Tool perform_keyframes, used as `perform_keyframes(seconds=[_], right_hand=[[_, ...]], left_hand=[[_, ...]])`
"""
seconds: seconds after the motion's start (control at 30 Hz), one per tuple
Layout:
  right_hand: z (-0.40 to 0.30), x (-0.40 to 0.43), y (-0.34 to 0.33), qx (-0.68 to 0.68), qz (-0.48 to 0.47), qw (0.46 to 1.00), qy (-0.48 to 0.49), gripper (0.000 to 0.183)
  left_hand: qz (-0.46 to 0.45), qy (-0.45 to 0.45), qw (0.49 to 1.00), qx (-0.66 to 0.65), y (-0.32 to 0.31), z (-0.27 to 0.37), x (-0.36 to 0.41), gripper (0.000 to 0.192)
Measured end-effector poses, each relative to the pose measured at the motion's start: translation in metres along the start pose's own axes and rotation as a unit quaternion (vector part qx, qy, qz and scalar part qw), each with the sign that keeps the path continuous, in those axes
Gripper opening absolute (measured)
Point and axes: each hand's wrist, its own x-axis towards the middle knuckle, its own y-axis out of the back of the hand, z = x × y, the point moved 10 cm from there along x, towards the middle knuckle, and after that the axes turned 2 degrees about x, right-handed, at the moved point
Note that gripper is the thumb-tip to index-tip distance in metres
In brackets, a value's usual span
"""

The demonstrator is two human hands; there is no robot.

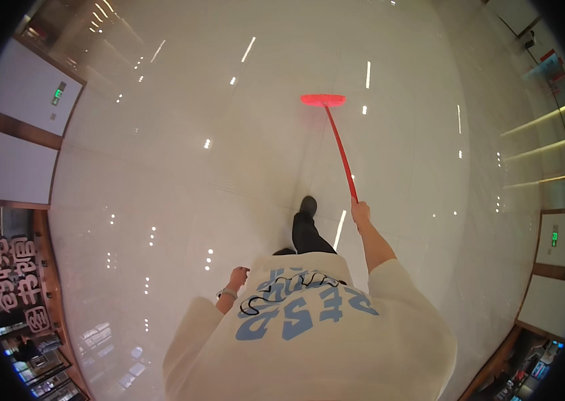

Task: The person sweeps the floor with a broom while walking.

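Note:
A broom with a red handle [341,150] and a wide pink-red head [323,100] reaches out over the glossy tiled floor [262,165]. My right hand [361,211] is closed around the near end of the handle, with the arm stretched forward. The broom head lies ahead of me, slightly left of that hand. My left hand [240,277], with a watch or band on its wrist, hangs low beside my body, near the hem of the light printed T-shirt [312,351]. Its fingers look curled, but whether they hold anything is not clear.
One dark shoe [308,204] is planted forward on the floor. White wall panels [16,160] with brown trim and a shopfront with large lettering [16,280] line the left side. More panels [546,306] and lit strips stand at the right. Ceiling lights reflect in the floor.

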Motion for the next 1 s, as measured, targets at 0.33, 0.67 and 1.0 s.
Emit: perform_keyframes(seconds=[0.33, 0.67, 1.0], right_hand=[[-0.026, 0.052, -0.027, 0.009, -0.142, 0.99, -0.02, 0.049], [0.098, -0.078, -0.025, -0.154, -0.193, 0.969, 0.012, 0.046], [0.178, -0.155, 0.003, -0.104, -0.149, 0.974, -0.138, 0.047]], left_hand=[[0.057, 0.005, 0.995, -0.078, 0.03, 0.029, 0.055, 0.028], [0.02, 0.126, 0.985, -0.114, 0.072, 0.053, 0.129, 0.03], [0.078, 0.041, 0.995, -0.037, 0.097, 0.064, 0.231, 0.027]])
